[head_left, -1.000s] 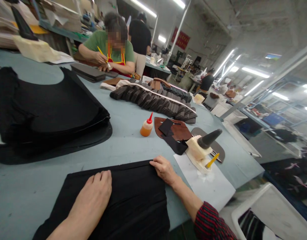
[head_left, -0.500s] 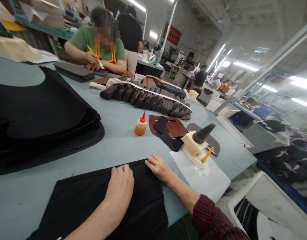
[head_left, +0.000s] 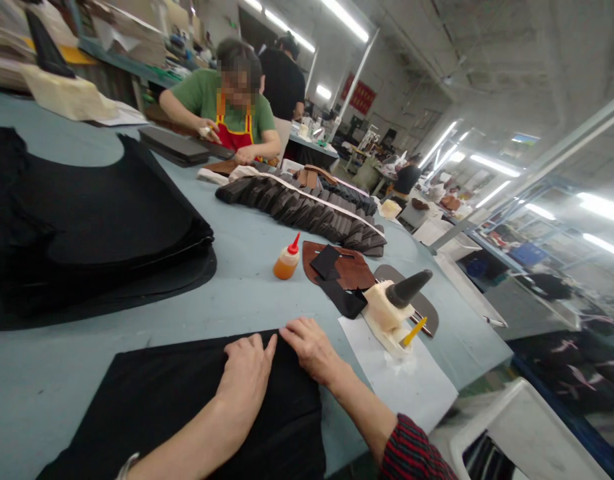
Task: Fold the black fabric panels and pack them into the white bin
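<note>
A flat black fabric panel [head_left: 161, 407] lies on the grey-blue table [head_left: 247, 293] right in front of me. My left hand [head_left: 247, 383] rests flat on it, fingers stretched toward its far edge. My right hand [head_left: 311, 347] presses down on the panel's far right corner, fingers close together and touching the left hand's fingertips. Neither hand holds anything. A red-and-black striped sleeve covers my right forearm.
A stack of large black cut pieces [head_left: 97, 227] lies to the left. An orange glue bottle [head_left: 287, 261], brown and black leather pieces [head_left: 341, 267], a cream block with a dark cone [head_left: 394, 303] and white paper [head_left: 401, 373] sit to the right. A person in green [head_left: 221, 113] works across the table.
My left hand has slid to the right across the black panel until its fingertips meet my right hand. The right hand has stayed on the panel's corner.
</note>
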The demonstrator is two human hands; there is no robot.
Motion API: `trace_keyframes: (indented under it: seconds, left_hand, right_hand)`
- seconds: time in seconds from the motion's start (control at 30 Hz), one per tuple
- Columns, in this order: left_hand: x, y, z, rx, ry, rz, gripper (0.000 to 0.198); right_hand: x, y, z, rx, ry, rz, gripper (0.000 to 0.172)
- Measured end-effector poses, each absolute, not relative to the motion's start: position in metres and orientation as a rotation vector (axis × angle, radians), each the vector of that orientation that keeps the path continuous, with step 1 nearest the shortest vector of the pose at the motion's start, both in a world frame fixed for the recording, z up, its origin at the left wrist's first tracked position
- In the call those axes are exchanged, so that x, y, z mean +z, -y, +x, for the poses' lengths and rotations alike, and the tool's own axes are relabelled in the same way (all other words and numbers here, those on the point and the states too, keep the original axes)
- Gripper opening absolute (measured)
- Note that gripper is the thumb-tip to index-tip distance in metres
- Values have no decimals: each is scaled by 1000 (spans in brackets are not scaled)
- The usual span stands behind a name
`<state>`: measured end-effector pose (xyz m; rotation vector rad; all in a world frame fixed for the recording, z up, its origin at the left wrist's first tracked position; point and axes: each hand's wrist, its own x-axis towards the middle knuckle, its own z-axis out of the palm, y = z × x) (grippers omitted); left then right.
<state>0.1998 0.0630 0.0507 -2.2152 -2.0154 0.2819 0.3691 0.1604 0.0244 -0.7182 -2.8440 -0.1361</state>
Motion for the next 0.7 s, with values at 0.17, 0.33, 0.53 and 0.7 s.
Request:
trace_keyframes:
  seconds: [0.17,0.33,0.53,0.7]
  left_hand:
    - [38,-37,150,318,2027,-2115,53]
    - [33,-23,122,394,1999,-2086,54]
    - [40,-26,132,420,2005,-2078,67]
    - [45,-26,133,425,2030,-2085,67]
  right_hand:
    - [17,-152,367,-45,2908,-710,30]
    - [8,-151,383,-171,2838,-709,34]
    - [-3,-154,397,-264,2767,-796,31]
    - [8,-167,418,-406,2620,-1118,22]
